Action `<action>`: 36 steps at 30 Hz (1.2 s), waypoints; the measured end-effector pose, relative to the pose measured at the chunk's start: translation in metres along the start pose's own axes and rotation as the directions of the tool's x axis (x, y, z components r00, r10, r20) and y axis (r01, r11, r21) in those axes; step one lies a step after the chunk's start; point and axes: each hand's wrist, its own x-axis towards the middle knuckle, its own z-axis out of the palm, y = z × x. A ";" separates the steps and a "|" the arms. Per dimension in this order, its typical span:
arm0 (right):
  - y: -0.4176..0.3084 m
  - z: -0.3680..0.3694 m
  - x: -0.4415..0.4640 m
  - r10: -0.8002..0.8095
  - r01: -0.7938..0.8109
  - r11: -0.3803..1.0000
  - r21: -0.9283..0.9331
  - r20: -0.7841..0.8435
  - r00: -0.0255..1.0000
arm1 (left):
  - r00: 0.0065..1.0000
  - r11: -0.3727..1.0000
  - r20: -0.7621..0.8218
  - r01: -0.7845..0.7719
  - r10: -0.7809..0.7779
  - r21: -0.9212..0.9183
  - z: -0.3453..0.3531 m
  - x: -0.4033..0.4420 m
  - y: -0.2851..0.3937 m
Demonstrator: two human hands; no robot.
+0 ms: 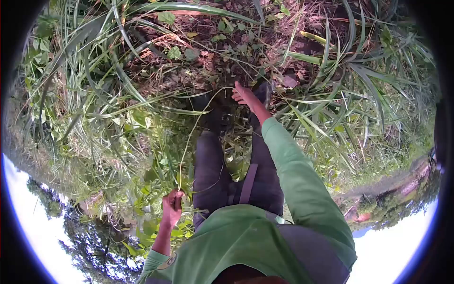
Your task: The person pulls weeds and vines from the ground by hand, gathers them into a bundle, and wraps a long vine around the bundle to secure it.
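A long, thin, pale green vine stem [188, 142] curves from the lower left up to the middle of the view. My left hand [172, 206] is closed around its lower end, beside my left thigh. Out in front of my shins is my right hand [246, 98], its fingers stretched and slightly apart. The stem's upper end reaches the fingertips of that hand; whether it touches them I cannot tell. A thinner strand hangs from the left hand across my dark trousers [208, 161].
Long strap-like leaves [326, 61] grow in clumps on the right, with more leafy grass [94, 109] on the left. Brown litter and soil [208, 61] lie ahead of my feet. Trees [101, 236] stand at the lower left.
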 end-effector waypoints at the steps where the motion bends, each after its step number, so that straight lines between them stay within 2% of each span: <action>1: 0.008 0.001 0.023 0.026 -0.028 0.994 -0.104 -0.016 1.000 | 1.000 0.998 -0.006 -0.019 0.019 -0.056 0.008 0.007 -0.016; 2: 0.065 -0.012 0.089 -0.043 0.036 0.950 -0.310 -0.017 0.999 | 0.999 1.000 0.044 -0.004 0.004 0.000 0.006 0.011 -0.029; 3: 0.083 -0.009 0.104 -0.017 0.013 0.952 -0.306 -0.011 1.000 | 0.994 0.996 0.069 0.086 -0.086 0.003 0.006 0.019 -0.023; 4: 0.094 -0.005 0.114 -0.126 0.052 0.814 -0.578 -0.089 0.988 | 0.991 0.994 0.084 0.103 -0.104 0.023 0.005 0.023 -0.028; 5: 0.096 -0.004 0.124 -0.259 0.058 0.594 -0.802 -0.122 0.958 | 0.989 0.993 0.095 0.110 -0.114 0.039 0.006 0.027 -0.036; 6: 0.088 0.003 0.122 -0.254 -0.006 0.509 -0.861 -0.156 0.954 | 0.986 0.992 0.105 0.124 -0.128 0.038 0.008 0.032 -0.042; 7: 0.101 0.003 0.135 -0.237 -0.014 0.509 -0.861 -0.155 0.959 | 0.981 0.987 0.121 0.149 -0.155 0.050 0.009 0.035 -0.046; 9: 0.122 0.004 0.164 -0.525 0.070 0.267 -0.961 -0.084 0.847 | 0.972 0.981 0.137 0.183 -0.190 0.062 0.016 0.042 -0.058; 11: 0.134 0.000 0.190 -0.503 0.085 0.270 -0.959 -0.065 0.862 | 0.959 0.969 0.140 0.241 -0.245 0.046 0.020 0.047 -0.069; 13: 0.149 -0.006 0.218 -0.481 0.099 0.269 -0.958 -0.044 0.876 | 0.967 0.977 0.152 0.192 -0.205 0.091 0.025 0.055 -0.073; 15: 0.173 -0.013 0.244 -0.596 0.107 -0.006 -0.994 0.089 0.798 | 0.930 0.948 0.196 0.288 -0.310 0.133 0.028 0.063 -0.071; 19: 0.191 -0.012 0.267 -0.556 0.063 -0.017 -0.998 0.062 0.829 | 0.926 0.941 0.168 0.327 -0.337 0.081 0.038 0.070 -0.075; 20: 0.192 -0.011 0.273 -0.339 0.083 -0.001 -0.997 0.079 0.938 | 0.924 0.938 0.168 0.332 -0.344 0.096 0.039 0.070 -0.079; 21: 0.194 -0.011 0.275 -0.098 0.098 0.020 -0.995 0.096 0.991 | 0.919 0.934 0.171 0.339 -0.354 0.112 0.038 0.069 -0.081; 22: 0.198 -0.012 0.270 -0.093 0.099 0.019 -0.995 0.097 0.991 | 0.918 0.933 0.173 0.343 -0.358 0.111 0.038 0.069 -0.082; 24: 0.200 -0.019 0.255 -0.095 0.177 0.144 -0.974 0.165 0.982 | 0.926 0.939 0.166 0.326 -0.340 0.107 0.041 0.071 -0.084; 27: 0.200 -0.028 0.239 -0.115 0.206 0.183 -0.961 0.187 0.976 | 0.947 0.963 0.178 0.261 -0.268 0.062 0.046 0.077 -0.079; 31: 0.195 -0.027 0.240 -0.160 0.182 0.264 -0.947 0.144 0.977 | 0.948 0.963 0.173 0.259 -0.268 0.073 0.049 0.079 -0.074; 33: 0.198 -0.030 0.254 -0.028 0.247 0.234 -0.940 0.247 0.969 | 0.944 0.962 0.189 0.260 -0.272 0.082 0.049 0.076 -0.082; 34: 0.203 -0.031 0.255 -0.032 0.247 0.235 -0.940 0.247 0.969 | 0.945 0.963 0.188 0.257 -0.269 0.084 0.049 0.075 -0.083; 36: 0.197 -0.026 0.245 -0.169 0.222 0.296 -0.929 0.178 0.969 | 0.947 0.960 0.159 0.268 -0.278 0.082 0.050 0.075 -0.084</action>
